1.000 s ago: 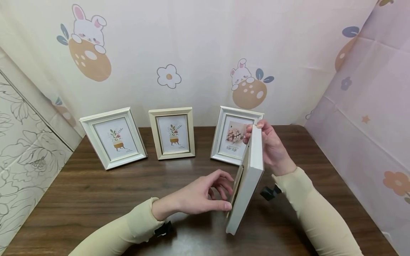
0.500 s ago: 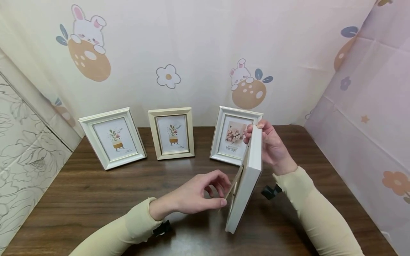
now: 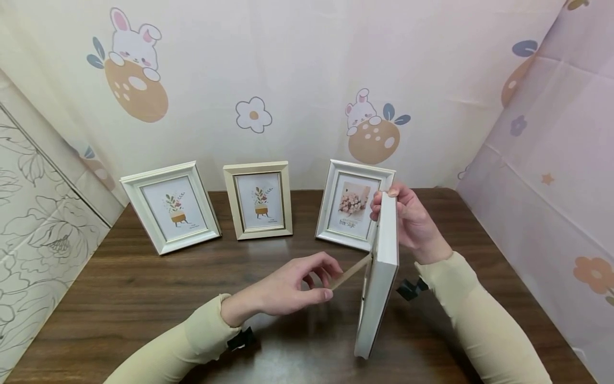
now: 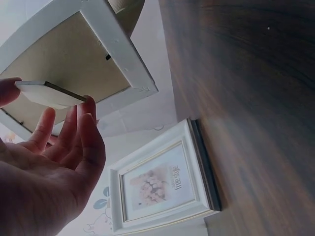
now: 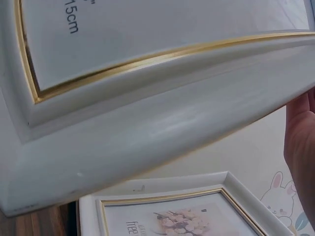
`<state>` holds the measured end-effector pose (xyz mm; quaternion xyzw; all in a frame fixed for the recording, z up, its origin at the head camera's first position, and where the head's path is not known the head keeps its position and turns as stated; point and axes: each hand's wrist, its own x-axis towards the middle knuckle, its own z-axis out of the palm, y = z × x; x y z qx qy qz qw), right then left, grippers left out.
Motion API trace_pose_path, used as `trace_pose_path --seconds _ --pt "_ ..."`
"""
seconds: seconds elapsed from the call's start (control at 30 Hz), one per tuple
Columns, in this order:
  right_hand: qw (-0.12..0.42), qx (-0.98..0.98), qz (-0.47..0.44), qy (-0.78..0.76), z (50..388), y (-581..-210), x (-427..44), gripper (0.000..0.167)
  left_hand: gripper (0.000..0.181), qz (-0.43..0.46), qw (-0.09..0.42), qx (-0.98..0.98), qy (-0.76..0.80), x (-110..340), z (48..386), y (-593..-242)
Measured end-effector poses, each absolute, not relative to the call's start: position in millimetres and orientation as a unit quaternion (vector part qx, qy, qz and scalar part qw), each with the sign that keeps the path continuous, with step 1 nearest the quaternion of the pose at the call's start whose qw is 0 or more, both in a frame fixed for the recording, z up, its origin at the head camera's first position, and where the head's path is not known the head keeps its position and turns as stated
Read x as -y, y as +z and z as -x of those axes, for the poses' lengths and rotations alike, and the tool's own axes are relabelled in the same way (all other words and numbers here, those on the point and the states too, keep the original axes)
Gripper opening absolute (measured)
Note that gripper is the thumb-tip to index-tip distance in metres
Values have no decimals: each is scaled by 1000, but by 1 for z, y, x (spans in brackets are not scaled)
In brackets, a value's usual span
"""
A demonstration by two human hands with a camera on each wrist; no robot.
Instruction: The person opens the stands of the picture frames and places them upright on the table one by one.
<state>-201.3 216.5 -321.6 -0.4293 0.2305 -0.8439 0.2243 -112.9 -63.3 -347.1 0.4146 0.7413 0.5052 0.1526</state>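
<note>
A white picture frame is held upright and edge-on above the table. My right hand grips its top edge. My left hand pinches the free end of the thin easel stand between thumb and fingers, and the stand slants away from the backing. From the left wrist, the stand sticks out from the beige backing. The right wrist view shows the held frame's front with a gold inner line. Part of the right hand shows at the right; its fingertips are mostly hidden there.
Three picture frames stand along the back: a white one at left, a cream one in the middle and a white one at right, partly covered by the held frame. They stand on a dark wooden table before a printed curtain.
My left hand has swung the stand out from the backing, moving slightly left. The right hand and held frame have shifted a little right, and the frame stands more upright.
</note>
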Motion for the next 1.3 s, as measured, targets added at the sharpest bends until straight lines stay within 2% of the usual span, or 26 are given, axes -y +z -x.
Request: trace_pose_path --seconds 0.3,0.53,0.93,1.3 --pt "216 -248 438 -836 202 -318 -228 20 28 -397 166 -747 507 72 116 -352" --pt "197 -267 440 -834 202 -314 -256 22 23 -382 162 -751 514 91 122 -356" --pt "114 -330 429 -833 189 -313 -326 21 11 -334 138 -781 509 127 133 -367" --pt "24 -390 362 -846 184 -322 -383 21 16 -278 152 -784 534 159 147 -384"
